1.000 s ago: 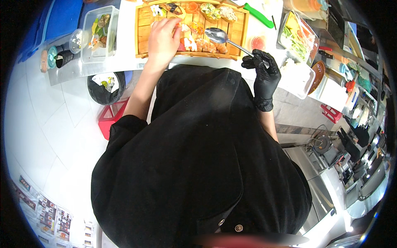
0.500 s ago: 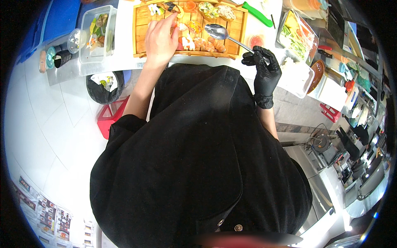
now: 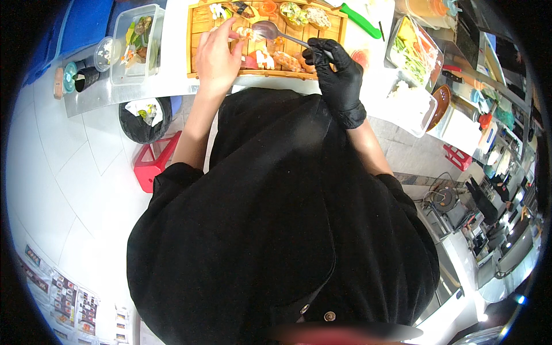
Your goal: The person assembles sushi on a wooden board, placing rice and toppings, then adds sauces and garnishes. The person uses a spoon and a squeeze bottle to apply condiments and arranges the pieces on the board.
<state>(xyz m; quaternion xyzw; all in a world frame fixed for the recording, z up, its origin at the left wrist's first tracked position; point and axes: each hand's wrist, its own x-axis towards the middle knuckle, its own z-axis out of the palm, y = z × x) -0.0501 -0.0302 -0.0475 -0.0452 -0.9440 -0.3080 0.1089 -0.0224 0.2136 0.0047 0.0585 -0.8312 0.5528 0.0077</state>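
Left hand: bare, the left hand (image 3: 217, 63) is hovering over the left part of the wooden tray (image 3: 330, 37); its fingers are bending close together beside a small white and orange piece of food (image 3: 247, 33), and I cannot tell whether they are gripping it.
Right hand: wearing a black glove, the right hand (image 3: 338, 72) is holding a metal spoon (image 3: 265, 30) by its handle, the fingers closing around it near the tray's right side.
Spoon: its bowl is hanging over the middle of the tray, just beside the small piece; whether the two are touching is hard to tell.
Tray: it is resting on the tabletop (image 3: 95, 104) in front of the person, carrying several pieces of food.
Near row: pink-orange pieces (image 3: 286, 60) are lying beside a white and red piece (image 3: 264, 59).
Far row: a small orange cup (image 3: 268, 7) is standing between a dark-topped piece (image 3: 242, 8) and a green-topped one (image 3: 293, 14).
Right of tray: a green handle (image 3: 361, 20) is lying near the tray, and a container of sliced vegetables (image 3: 415, 52) is standing farther right.
Left of tray: a clear box (image 3: 156, 49) is holding mixed food.
Floor: a black bin (image 3: 144, 129) is standing beside a red stool (image 3: 152, 169).
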